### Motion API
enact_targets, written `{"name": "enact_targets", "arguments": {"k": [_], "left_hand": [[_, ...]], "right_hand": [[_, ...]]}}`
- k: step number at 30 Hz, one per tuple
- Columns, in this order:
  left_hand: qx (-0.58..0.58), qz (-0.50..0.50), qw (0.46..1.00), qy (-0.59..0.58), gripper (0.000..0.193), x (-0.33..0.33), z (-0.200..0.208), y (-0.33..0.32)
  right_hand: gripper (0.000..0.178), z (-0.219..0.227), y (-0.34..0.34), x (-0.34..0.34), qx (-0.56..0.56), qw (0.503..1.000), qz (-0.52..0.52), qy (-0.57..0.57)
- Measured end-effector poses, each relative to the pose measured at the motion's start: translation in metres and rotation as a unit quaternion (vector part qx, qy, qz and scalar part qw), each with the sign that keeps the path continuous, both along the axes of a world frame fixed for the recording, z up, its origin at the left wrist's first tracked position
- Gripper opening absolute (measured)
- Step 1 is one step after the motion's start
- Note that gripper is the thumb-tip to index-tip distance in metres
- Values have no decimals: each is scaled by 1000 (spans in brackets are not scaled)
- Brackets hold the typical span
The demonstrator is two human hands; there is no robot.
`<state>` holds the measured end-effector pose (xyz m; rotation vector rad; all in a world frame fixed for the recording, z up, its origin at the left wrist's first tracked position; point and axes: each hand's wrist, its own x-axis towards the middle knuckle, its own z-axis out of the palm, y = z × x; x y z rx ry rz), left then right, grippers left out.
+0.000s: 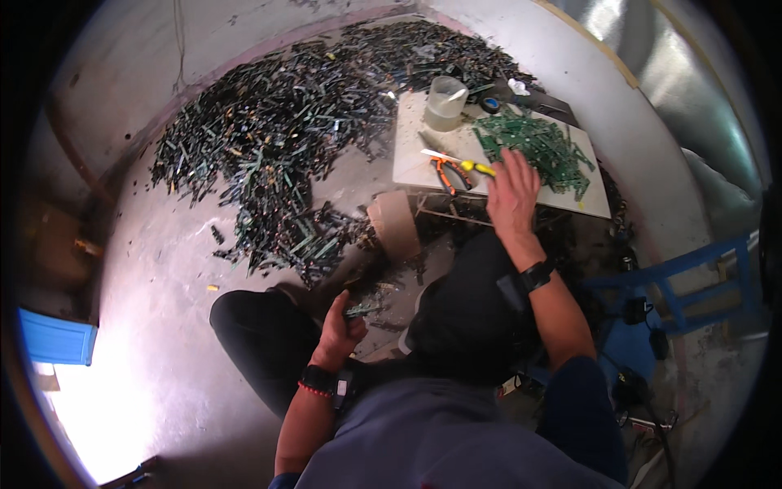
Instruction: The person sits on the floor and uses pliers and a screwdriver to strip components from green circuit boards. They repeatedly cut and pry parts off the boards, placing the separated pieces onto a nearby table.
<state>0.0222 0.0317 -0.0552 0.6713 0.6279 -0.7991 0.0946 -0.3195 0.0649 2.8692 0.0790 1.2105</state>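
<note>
Left hand (336,336): placed low, above the floor between the knees; fingers curled, thumb raised. A small dark green strip (366,310) appears to be gripped between thumb and fingers; whether more are held in the palm cannot be told.

Right hand (513,194): extended over the board (411,155); fingers long, partly spread, not closed into a grip. The near left edge of the pile of green strips (533,140) is met by the fingertips; whether one is pinched beneath them cannot be told.

Pile of green strips: spread loosely on the right part of the board, pieces crossed at many angles.

Also on the board: orange-and-black pliers (447,176) and a yellow-handled tool (477,168), laid close beside the right hand; a clear tub (445,106), stood at the far side.

On the floor: a large heap of dark strips (277,155); a piece of cardboard (395,225), in front of the board.

Step in hand, as judged: strips are being handled piece by piece, one hand at the pile, one at the lap. For the next move, a light fingertip pinch or release at the pile is called for, with neighbouring strips left undisturbed and the tools avoided.
</note>
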Motion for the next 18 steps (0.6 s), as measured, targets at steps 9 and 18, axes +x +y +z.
{"name": "enact_targets", "arguments": {"k": [9,18], "left_hand": [[11,-25,999,22,28,1,-3,-10],[-12,-39,999,-14,27,-3,0,-1]], "right_hand": [[35,35,61,-43,17,994,109,-12],[20,25,101,-75,657,683,213,239]]}}
